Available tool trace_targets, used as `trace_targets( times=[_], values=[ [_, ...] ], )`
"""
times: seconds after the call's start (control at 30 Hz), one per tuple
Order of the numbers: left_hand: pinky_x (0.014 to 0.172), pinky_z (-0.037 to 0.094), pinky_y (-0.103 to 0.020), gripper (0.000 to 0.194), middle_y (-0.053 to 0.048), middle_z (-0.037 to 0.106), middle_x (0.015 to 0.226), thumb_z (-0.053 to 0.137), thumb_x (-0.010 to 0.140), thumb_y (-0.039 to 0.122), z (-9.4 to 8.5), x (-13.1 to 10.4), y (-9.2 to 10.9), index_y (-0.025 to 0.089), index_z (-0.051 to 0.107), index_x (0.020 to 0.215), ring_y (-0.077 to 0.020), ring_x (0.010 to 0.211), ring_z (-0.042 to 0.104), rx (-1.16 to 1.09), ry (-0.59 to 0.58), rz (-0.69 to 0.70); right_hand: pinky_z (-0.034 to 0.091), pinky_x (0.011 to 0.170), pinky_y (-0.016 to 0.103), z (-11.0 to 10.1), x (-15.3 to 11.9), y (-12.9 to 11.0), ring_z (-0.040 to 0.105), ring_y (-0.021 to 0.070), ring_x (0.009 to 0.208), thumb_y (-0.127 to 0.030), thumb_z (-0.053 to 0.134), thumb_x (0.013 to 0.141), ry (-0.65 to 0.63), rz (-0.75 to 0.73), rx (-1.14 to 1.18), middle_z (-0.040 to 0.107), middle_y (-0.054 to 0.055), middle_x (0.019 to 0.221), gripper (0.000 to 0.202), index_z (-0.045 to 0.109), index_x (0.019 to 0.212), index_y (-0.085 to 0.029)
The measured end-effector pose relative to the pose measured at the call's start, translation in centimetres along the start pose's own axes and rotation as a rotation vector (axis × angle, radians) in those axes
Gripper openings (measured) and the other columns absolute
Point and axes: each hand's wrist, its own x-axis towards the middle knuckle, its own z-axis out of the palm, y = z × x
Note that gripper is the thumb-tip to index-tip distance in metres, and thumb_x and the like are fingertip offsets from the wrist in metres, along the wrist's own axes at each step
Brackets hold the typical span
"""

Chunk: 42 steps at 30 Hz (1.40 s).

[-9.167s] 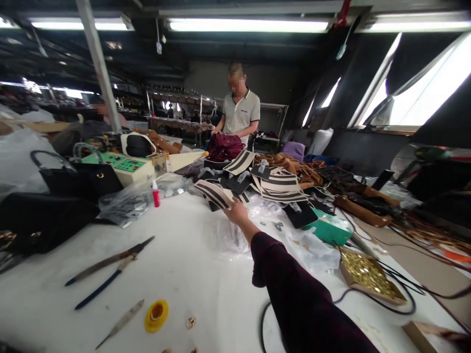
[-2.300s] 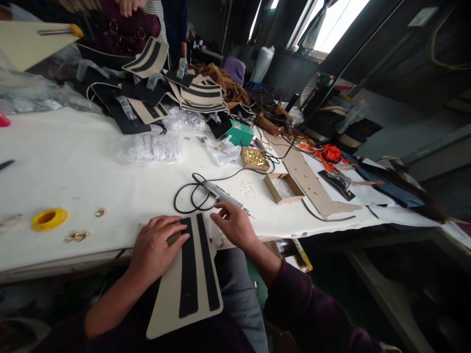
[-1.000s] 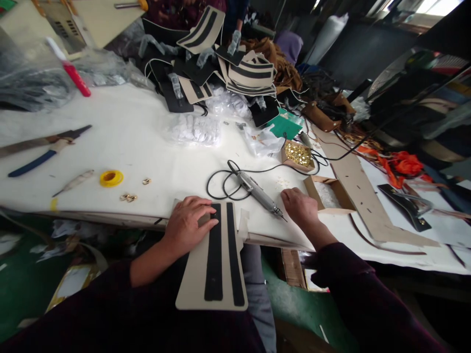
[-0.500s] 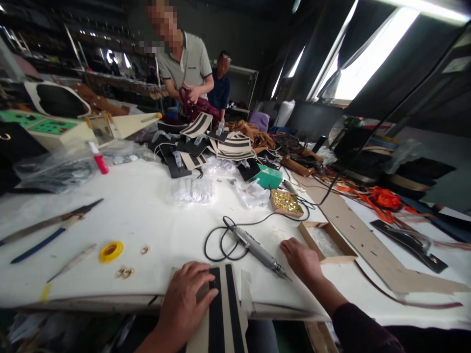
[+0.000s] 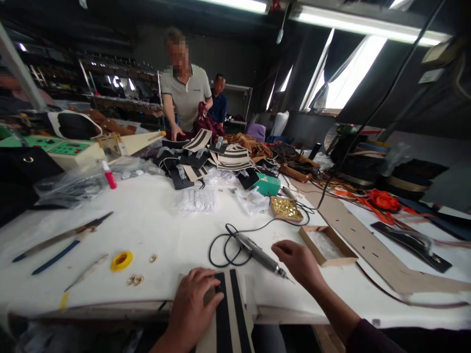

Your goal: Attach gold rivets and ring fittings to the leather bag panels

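Beyond the striped panel point(image 5: 231, 318) under the left hand point(image 5: 194, 308), shirt lettering point(image 5: 197, 90) blurs.

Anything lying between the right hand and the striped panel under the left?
Yes: the gray power tool lies on the table between the right hand and the striped panel. Its looped cable sits past the panel's far end, off the direct line.

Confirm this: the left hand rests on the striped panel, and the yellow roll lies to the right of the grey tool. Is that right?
No, one side is wrong: the head view shows the yellow roll to the left of the grey tool. The left hand does rest on the striped panel.
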Motion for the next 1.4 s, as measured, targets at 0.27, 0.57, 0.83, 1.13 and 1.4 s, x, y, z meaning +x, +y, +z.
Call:
trace_targets(
  times=[0.27, 0.57, 0.83, 1.13, 1.4],
  values=[
    [0.101, 0.051, -0.05, 0.017, -0.005, 0.076, 0.123, 0.078, 0.09, 0.026, -0.9, 0.2, 0.5, 0.027, 0.076, 0.107, -0.029, 0.12, 0.063, -0.021, -0.05, -0.014, 0.046, 0.069, 0.027, 7.6, -3.3, -7.2, 0.064, 0.0165, 0.072, -0.033, 0.061, 0.096, -0.376, -0.152, 0.173, 0.071, 0.0, 0.076, 0.02, 0.074, 0.087, -0.021],
    [0.1, 0.051, -0.051, 0.021, -0.006, 0.076, 0.125, 0.082, 0.087, 0.028, -0.8, 0.1, 0.4, 0.025, 0.076, 0.108, -0.0303, 0.122, 0.062, -0.002, -0.048, -0.021, 0.047, 0.087, 0.03, 10.2, -3.7, -6.9, 0.067, 0.0184, 0.093, -0.021, 0.068, 0.095, -0.448, -0.259, 0.167, 0.072, 0.002, 0.094, 0.009, 0.076, 0.091, -0.022],
    [0.1, 0.051, -0.052, 0.021, -0.007, 0.075, 0.126, 0.08, 0.088, 0.027, -0.9, 0.0, 0.4, 0.024, 0.074, 0.108, -0.031, 0.122, 0.062, 0.002, -0.055, -0.018, 0.045, 0.08, 0.029, 10.9, -4.3, -7.0, 0.066, 0.018, 0.088, -0.02, 0.071, 0.092, -0.48, -0.219, 0.082, 0.072, 0.0, 0.088, 0.009, 0.077, 0.086, -0.023],
    [0.102, 0.051, -0.052, 0.02, -0.006, 0.075, 0.127, 0.078, 0.09, 0.029, -1.1, 0.1, 0.5, 0.024, 0.075, 0.109, -0.0302, 0.123, 0.062, 0.005, -0.069, -0.029, 0.044, 0.072, 0.029, 11.1, -4.2, -8.3, 0.067, 0.0172, 0.079, -0.022, 0.073, 0.087, -0.443, -0.109, -0.024, 0.076, -0.001, 0.084, 0.007, 0.078, 0.082, -0.022],
    [0.102, 0.05, -0.051, 0.019, -0.007, 0.074, 0.127, 0.079, 0.09, 0.03, -1.1, 0.2, 0.4, 0.025, 0.074, 0.107, -0.0309, 0.123, 0.062, -0.005, -0.085, -0.031, 0.041, 0.064, 0.027, 11.2, -3.4, -7.8, 0.065, 0.0162, 0.072, -0.029, 0.072, 0.084, -0.514, -0.006, 0.046, 0.075, -0.001, 0.076, 0.011, 0.078, 0.08, -0.021]
  ],
)
